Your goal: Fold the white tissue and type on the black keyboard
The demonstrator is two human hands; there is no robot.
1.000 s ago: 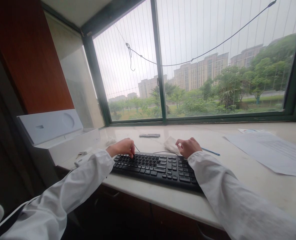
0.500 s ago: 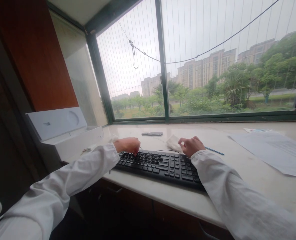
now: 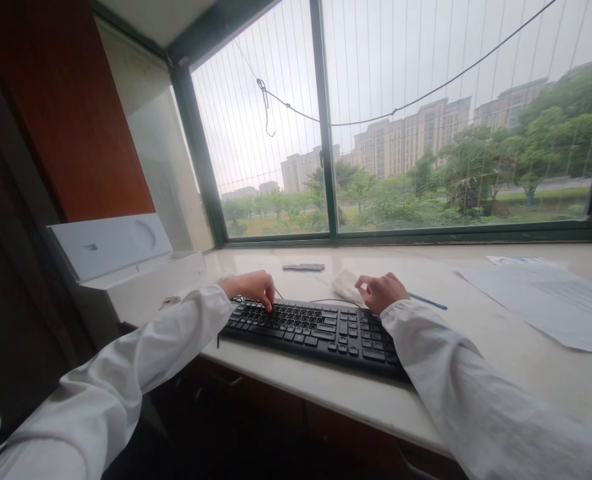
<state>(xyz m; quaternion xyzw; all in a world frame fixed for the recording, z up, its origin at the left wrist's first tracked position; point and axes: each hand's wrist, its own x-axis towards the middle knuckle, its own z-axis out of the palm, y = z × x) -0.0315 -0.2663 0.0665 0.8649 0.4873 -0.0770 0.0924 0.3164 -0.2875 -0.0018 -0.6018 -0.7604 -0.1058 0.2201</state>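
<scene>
A black keyboard [image 3: 321,330] lies along the front edge of the white counter, its cable running behind it. My left hand [image 3: 254,287] is over the keyboard's left part, fingers pinched together and pointing down at the keys. Whatever is between those fingertips, if anything, is too small to make out. At the far right end of the keyboard rests my right hand [image 3: 382,293], its fingers loosely bent and apart, holding nothing that I can see. Just left of its fingertips is a crumpled white tissue [image 3: 347,285]. A thin blue stick [image 3: 429,301] extends to the right from behind my right hand.
An open white box [image 3: 141,280] stands at the left end of the counter [image 3: 481,373]. A flat grey strip [image 3: 303,267] lies behind the keyboard. Printed paper sheets [image 3: 541,300] cover part of the right side. Behind is a green-framed window [image 3: 333,187].
My left hand has shifted slightly left, its fingertips still down at the keys. My right hand stays in place on the keyboard. The view has moved very slightly.
</scene>
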